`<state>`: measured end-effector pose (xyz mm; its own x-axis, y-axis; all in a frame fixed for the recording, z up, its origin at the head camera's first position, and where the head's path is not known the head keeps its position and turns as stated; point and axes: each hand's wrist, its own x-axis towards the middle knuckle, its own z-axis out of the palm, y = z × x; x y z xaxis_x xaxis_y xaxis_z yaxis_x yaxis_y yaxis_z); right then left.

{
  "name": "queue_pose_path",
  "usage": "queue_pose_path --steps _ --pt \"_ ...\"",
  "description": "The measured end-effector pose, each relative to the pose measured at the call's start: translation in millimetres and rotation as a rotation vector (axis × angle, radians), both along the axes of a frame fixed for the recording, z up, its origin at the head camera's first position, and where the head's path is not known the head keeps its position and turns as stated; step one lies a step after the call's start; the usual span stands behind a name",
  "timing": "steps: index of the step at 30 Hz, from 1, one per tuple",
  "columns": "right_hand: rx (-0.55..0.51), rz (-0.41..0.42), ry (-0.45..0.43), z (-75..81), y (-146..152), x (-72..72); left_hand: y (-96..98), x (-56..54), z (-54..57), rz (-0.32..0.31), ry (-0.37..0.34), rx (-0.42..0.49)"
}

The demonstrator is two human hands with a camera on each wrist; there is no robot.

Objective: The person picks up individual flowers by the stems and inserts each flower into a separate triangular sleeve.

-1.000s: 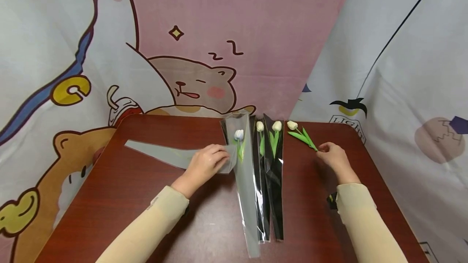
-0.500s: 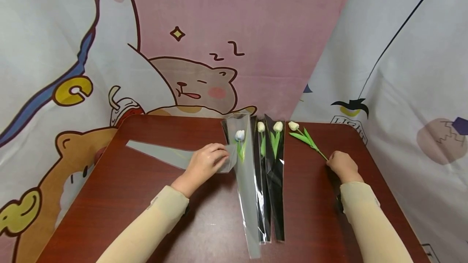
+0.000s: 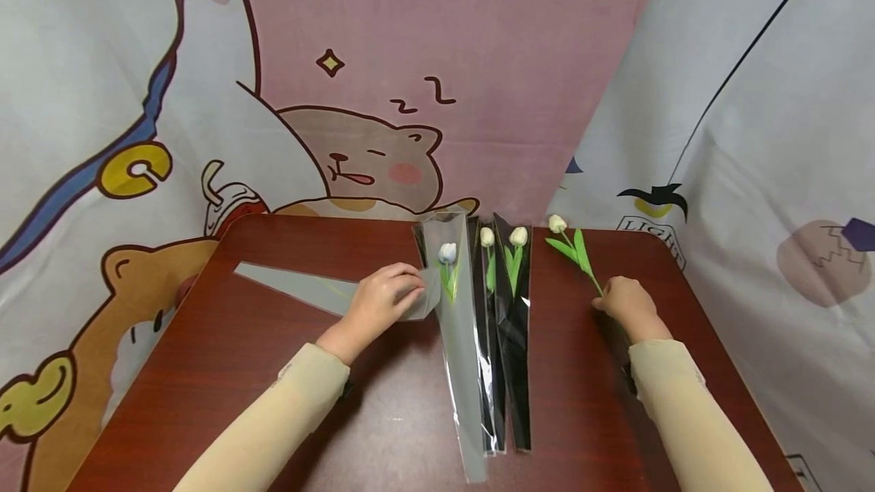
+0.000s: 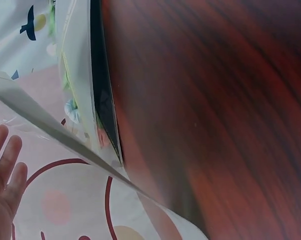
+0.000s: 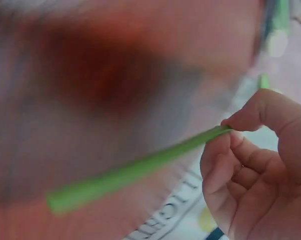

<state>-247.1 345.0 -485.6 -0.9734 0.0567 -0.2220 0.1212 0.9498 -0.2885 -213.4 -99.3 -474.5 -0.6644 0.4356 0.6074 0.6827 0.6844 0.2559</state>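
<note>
My left hand (image 3: 384, 296) pinches the wide end of a grey, translucent flower sleeve (image 3: 294, 288), which stretches to the left with its narrow end far from the hand. In the left wrist view the sleeve (image 4: 65, 135) runs slantwise past the spread fingers (image 4: 10, 160). At right, my right hand (image 3: 625, 306) grips a white tulip (image 3: 557, 225) by its green stem, bloom pointing to the back of the table. Thumb and forefinger pinch the stem (image 5: 135, 170) in the right wrist view, its cut end sticking out beyond them.
Mid-table lie a grey sleeve (image 3: 459, 370) with a bluish-white tulip (image 3: 447, 253) and two black sleeves (image 3: 516, 370) with white tulips (image 3: 518, 237), side by side. The dark red table (image 3: 390, 431) meets a cartoon-printed cloth (image 3: 547, 59) at the back.
The right hand pulled back toward the right along the stem, then came a little left and forward; the tulip's bloom has shifted right and back. The left hand has hardly moved.
</note>
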Motion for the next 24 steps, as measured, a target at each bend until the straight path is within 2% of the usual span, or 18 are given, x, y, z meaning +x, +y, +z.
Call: queue_pose_path --steps 5,9,17,20,24 --pt "-0.132 0.016 0.169 23.2 -21 10.4 -1.3 -2.1 1.7 -0.006 -0.055 0.022" --pt "-0.238 0.036 0.316 40.5 -47 20.4 -2.2 -3.7 3.2 -0.012 -0.074 0.043" --pt "-0.489 0.01 0.574 54.4 -94 37.9 -0.4 -2.7 4.4 -0.011 -0.091 0.046" --pt "-0.629 -0.001 0.64 55.6 -111 43.9 0.8 -2.1 4.2 -0.002 -0.095 0.055" --pt "-0.902 0.02 0.678 55.6 -132 51.5 1.9 -1.8 3.6 0.021 -0.095 0.077"
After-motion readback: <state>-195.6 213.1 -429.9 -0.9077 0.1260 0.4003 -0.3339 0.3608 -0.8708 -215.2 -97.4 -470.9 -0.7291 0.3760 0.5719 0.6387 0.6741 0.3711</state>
